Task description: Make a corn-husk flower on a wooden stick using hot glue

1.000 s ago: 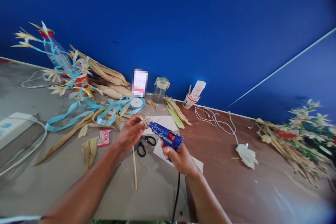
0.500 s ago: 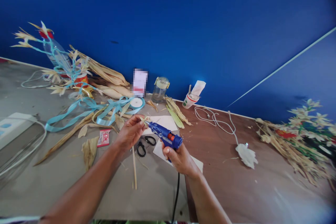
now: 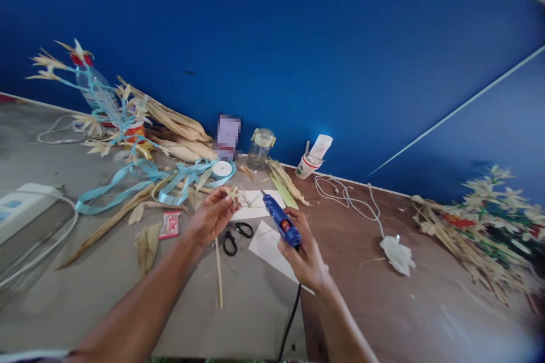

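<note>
In my left hand [image 3: 215, 212], pinched at the fingertips, is a small pale husk flower [image 3: 233, 195]. My right hand [image 3: 305, 255] is wrapped round a blue glue gun [image 3: 281, 219], its nozzle pointing up and left, apart from the flower. A black cord [image 3: 291, 320] trails from the gun to the table's front edge. Below and between the hands lie black-handled scissors [image 3: 230, 242]. Behind them is a white sheet [image 3: 266, 211] with thin dark bits on it; a second white sheet [image 3: 268, 249] lies partly under my right hand. A thin pale stick [image 3: 218, 278] rests below the scissors.
Blue ribbon [image 3: 106, 199], its spool [image 3: 222, 169] and dried corn husks [image 3: 170, 119] spread at left, beside a power strip [image 3: 25, 204]. A glass jar [image 3: 260, 150], a paper cup [image 3: 307, 167] and a white cable [image 3: 353, 204] stand or lie at the back. Husk flowers [image 3: 498, 198] are at right.
The glue gun has moved right, away from the flower, and its nozzle has tipped upward. My left hand stays nearly in place, still holding the flower.
</note>
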{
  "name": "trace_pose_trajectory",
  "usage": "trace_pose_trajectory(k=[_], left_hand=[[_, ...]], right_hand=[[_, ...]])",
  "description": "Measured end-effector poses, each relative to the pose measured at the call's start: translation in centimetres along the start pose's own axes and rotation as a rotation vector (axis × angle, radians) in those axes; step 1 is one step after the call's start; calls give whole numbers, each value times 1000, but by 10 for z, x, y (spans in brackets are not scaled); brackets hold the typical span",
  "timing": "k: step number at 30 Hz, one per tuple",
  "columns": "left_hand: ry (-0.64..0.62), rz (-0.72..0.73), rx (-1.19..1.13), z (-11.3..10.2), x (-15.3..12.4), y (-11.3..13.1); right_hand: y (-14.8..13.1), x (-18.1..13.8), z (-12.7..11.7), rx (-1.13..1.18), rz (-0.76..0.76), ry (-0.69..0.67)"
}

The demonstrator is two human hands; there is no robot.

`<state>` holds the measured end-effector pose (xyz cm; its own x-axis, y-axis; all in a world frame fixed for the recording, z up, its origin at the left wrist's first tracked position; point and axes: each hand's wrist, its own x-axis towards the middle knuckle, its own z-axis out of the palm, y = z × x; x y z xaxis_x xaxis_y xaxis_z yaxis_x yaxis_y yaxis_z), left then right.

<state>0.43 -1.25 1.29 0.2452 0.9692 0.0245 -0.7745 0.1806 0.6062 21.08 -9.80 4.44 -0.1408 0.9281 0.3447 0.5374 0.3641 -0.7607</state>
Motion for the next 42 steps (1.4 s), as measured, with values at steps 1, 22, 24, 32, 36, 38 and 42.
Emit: trace_pose_trajectory(k=[1, 22, 24, 32, 36, 38, 42], left_hand=[[-4, -4, -6, 0, 0, 0], [-56, -69, -130, -4, -4, 7], [-43, -83, -135, -5, -3, 6], [6, -101, -157, -4, 0, 9], [24, -115, -142, -5, 1, 8], [24, -106, -137, -7, 1, 7], [24, -96, -142, -9, 2, 5]], right_hand=[[4, -1, 1, -95, -9, 13], [8, 159, 66, -686, -43, -124], [14, 190, 89, -842, -4, -217], [37, 240, 125, -1052, 15, -340], [32, 238, 129, -1022, 46, -322], [28, 230, 126, -848, 98, -244], [19, 200, 98, -287, 108, -88]])
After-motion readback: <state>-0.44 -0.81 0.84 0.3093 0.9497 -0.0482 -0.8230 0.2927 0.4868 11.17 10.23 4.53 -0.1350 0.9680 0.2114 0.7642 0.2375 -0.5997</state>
